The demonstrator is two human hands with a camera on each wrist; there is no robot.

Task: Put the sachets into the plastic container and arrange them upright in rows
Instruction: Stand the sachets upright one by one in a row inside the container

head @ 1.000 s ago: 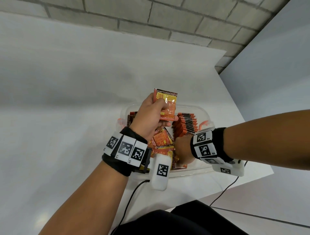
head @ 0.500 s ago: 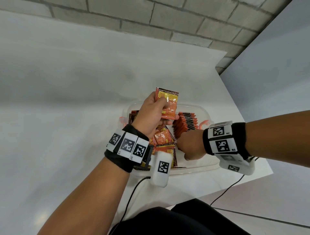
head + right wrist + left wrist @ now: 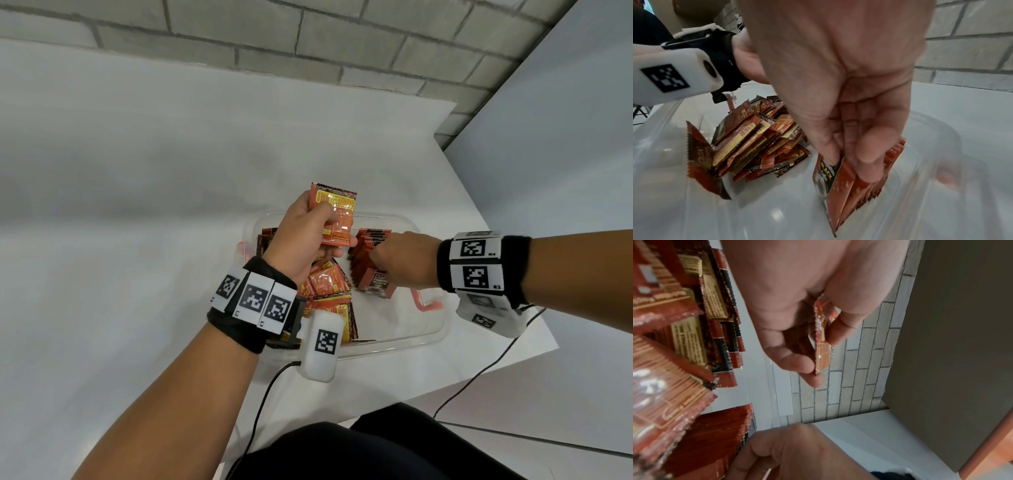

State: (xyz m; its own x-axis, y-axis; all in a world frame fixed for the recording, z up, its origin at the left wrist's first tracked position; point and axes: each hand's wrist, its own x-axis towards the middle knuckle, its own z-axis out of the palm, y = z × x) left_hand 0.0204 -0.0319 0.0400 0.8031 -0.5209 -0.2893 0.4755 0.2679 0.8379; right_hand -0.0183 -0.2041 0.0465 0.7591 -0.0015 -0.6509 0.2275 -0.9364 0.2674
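A clear plastic container sits on the white table. My left hand is raised over its far left part and grips an orange sachet, seen edge-on in the left wrist view as sachet between thumb and fingers. A row of upright sachets stands in the container's middle right. My right hand reaches down onto the near end of that row. In the right wrist view its thumb and fingers pinch the front sachets, the first one with a black label. Loose sachets lie piled on the left.
The container has orange latches on its sides. Its near right floor is bare. Black cables run off the table's near edge. A brick wall stands behind, and the table ends just right of the container.
My right hand has moved from the loose pile at the container's near side up to the upright row, where a black-labelled sachet now stands in front. The left hand has kept its sachet raised.
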